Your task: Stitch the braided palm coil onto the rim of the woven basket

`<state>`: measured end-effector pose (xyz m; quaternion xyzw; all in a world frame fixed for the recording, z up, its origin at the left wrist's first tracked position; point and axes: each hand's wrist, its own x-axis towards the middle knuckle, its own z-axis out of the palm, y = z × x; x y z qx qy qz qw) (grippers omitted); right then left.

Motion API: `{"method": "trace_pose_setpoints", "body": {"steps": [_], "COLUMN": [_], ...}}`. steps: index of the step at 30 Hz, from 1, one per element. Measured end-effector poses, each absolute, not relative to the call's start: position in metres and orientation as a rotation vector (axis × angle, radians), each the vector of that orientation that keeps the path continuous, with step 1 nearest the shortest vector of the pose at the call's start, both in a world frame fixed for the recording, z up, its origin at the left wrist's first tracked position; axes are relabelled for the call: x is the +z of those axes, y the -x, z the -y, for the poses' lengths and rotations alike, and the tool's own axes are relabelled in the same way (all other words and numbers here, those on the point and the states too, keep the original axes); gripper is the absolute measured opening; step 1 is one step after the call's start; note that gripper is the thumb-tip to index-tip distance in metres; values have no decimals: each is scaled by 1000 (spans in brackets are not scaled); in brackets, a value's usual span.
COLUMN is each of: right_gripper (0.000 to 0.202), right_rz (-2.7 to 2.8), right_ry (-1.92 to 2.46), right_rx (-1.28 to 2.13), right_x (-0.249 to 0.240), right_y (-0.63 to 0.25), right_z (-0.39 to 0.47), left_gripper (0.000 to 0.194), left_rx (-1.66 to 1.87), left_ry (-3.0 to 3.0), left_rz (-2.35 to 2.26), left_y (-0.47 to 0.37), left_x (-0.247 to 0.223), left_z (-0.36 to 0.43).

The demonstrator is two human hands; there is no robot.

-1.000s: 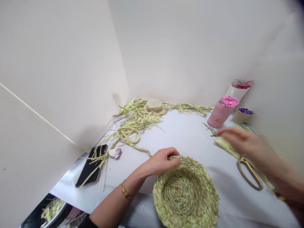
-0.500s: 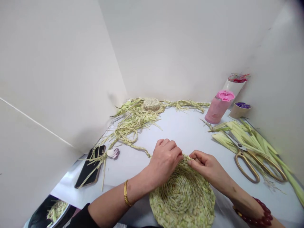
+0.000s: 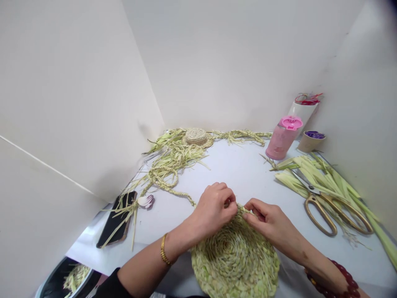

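A round woven piece [image 3: 229, 252] of pale green braid, coiled in a spiral, lies before me at the table's front edge. At its far rim my right hand [image 3: 266, 219] pinches the edge between thumb and fingers. My left hand [image 3: 215, 207] is closed in a pinch just left of that spot, touching the rim. Whatever sits between its fingertips is too small to make out. A long plaited braid [image 3: 176, 192] runs in from the left and disappears behind my left hand. Its loose strands trail over a black phone [image 3: 113, 231].
Gold-handled scissors [image 3: 321, 211] lie on green husk leaves [image 3: 335, 178] at right. Behind them stand a pink bottle [image 3: 281, 140], a white holder [image 3: 305, 111] and a beige cup [image 3: 310, 142]. A small woven hat [image 3: 196, 137] sits at the back; a bin [image 3: 51, 277] is lower left.
My left hand has shifted slightly at the rim, its thumb and curled fingers turning more into view. My right hand keeps its pinch. The whole view has drifted a little.
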<state>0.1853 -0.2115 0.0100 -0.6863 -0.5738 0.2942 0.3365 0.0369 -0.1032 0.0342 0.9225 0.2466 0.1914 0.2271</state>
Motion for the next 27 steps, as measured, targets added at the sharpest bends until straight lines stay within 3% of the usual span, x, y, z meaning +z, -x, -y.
{"method": "trace_pose_setpoints", "body": {"steps": [6,27], "right_gripper": [15,13], "right_rz": [1522,1747], "right_ry": [1802,1847], "right_rx": [749,505], "right_x": [11,9], "right_y": [-187,-185], "right_z": [212,212], "left_gripper": [9,12], "left_rx": [450,456], "left_ry": [-2262,-2798], "left_rz": [-720,-608], "left_y": [-34,-38], "left_x": [34,39], "left_z": [96,113]}}
